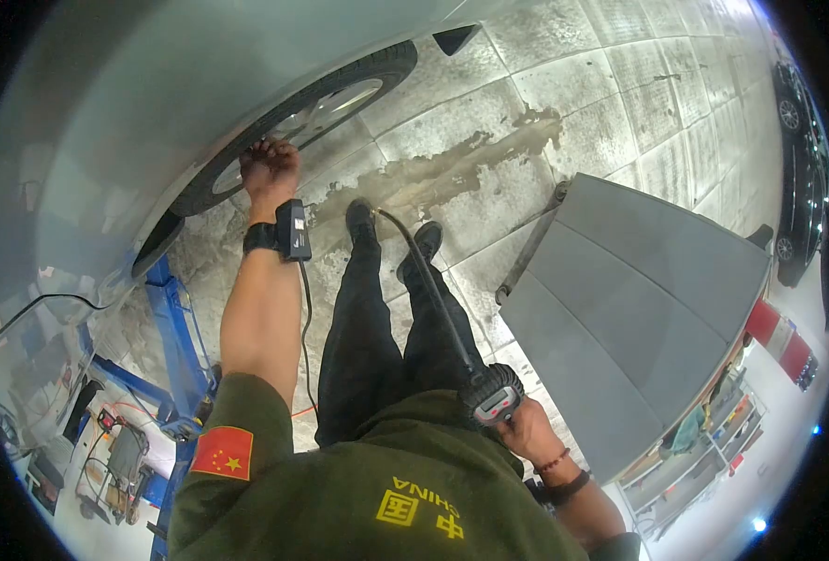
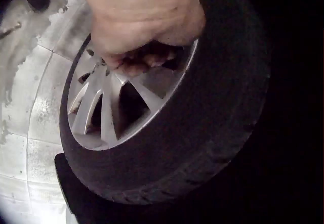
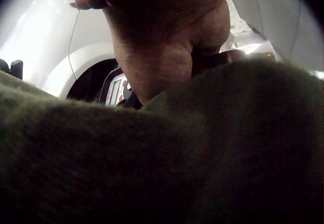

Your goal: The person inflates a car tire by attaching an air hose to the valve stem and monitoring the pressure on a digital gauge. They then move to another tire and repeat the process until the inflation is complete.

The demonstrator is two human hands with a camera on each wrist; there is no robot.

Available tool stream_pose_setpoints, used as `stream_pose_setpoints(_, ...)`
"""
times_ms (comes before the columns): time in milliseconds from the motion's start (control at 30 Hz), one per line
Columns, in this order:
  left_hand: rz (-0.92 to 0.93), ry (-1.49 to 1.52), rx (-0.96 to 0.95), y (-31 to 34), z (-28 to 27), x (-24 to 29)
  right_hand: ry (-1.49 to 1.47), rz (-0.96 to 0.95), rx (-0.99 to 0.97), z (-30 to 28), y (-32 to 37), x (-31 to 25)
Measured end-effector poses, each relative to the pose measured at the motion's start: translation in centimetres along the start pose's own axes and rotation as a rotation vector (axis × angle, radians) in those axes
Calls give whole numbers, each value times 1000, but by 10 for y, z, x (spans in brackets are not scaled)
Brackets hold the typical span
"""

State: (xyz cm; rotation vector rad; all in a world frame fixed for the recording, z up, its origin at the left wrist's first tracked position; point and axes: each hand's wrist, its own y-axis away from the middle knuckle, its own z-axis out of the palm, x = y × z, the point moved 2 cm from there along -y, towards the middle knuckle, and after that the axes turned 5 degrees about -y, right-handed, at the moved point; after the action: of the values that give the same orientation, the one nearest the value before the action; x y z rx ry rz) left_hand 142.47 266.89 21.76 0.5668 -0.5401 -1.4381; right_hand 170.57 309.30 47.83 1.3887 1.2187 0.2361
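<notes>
My left hand (image 1: 271, 170) reaches to the car wheel, its fingers bent in front of the silver alloy rim (image 2: 109, 115). In the left wrist view the hand (image 2: 144, 29) covers part of the spokes, and I cannot tell whether its fingertips pinch anything. Around the rim runs a black tire (image 2: 217, 113). Close to my body, my right hand (image 1: 532, 432) grips a digital tire pressure gauge (image 1: 497, 400) with a small display and red buttons. From it a black hose (image 1: 426, 271) extends forward to a brass-coloured free end above the floor.
The silver car body (image 1: 115, 122) curves over the left side. A blue lift (image 1: 173, 327) stands below it. On the right is a grey-covered cart or bench (image 1: 629, 309), with shelves (image 1: 714, 439) beyond. A dark car (image 1: 798, 168) stands far right on the tiled floor (image 1: 564, 75).
</notes>
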Motion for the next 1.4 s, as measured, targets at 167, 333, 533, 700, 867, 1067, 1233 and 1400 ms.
stream_pose_setpoints(167, 102, -12, 159, -5, -4, 10, 58, -2, -40, -3, 0, -11)
stream_pose_setpoints(333, 100, -42, -24, 1, -2, 4, 48, 35, -3, -2, 1, -10)
stream_pose_setpoints(533, 11, 22, 163, -13, -11, 17, 131, 68, -69, 0, 2, -10)
stream_pose_setpoints(700, 145, -55, 70, 6, 3, 0, 60, -15, -19, 0, 0, -9)
stream_pose_setpoints(867, -11, 50, 65, -11, -11, 12, 109, 31, -32, -3, -3, -17)
stream_pose_setpoints(1067, 32, -36, 167, -6, -29, 16, 118, 18, -55, 1, -2, -12)
stream_pose_setpoints(1233, 87, -271, 195, 45, -52, -13, 107, 26, -49, -10, -2, -30)
stream_pose_setpoints(1400, 139, -481, 320, 74, -78, -15, -2, -229, 96, -20, -3, -55)
